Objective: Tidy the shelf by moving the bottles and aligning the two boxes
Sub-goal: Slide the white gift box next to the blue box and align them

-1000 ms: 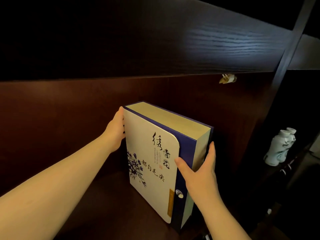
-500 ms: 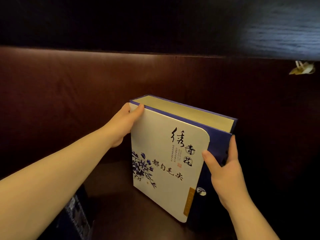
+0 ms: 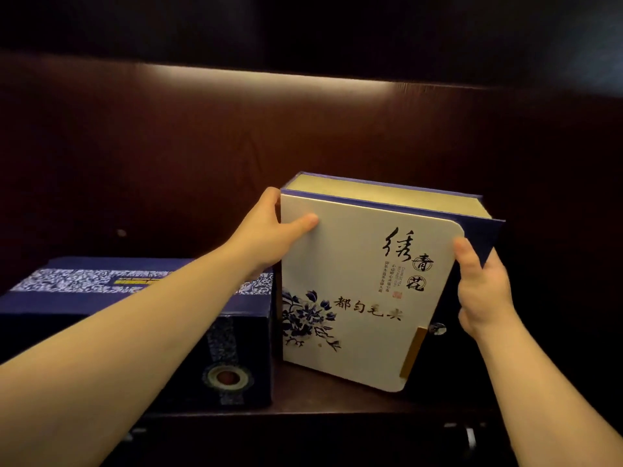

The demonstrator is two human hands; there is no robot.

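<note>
The white box (image 3: 364, 288), upright and book-shaped with a blue floral print and a blue spine, now stands just beside the dark blue box (image 3: 141, 318) on the shelf (image 3: 337, 399). A second ago the white box was alone in view further right on the shelf, with white bottles visible well to its right; half a second ago only a corner of the blue box showed at the lower left. The view and the box have both travelled left, and the bottles are no longer in frame.

Left hand (image 3: 269, 230): grip clamped on the box's upper left edge, thumb across the front face, the other digits hidden behind. Right hand (image 3: 482, 288): grip clamped on the right edge, thumb on the front, fingers wrapped round the blue side.

The white box is tilted: its top leans right and its near lower-right corner sits lower in the view than the left. Whether its left edge touches the blue box cannot be told; the gap is narrow and in shadow.

Judgement: the boxes are brought together but not yet aligned. The white box wants squaring up and its front face matching to the blue box's front. Bottle placement cannot be verified here.
</note>
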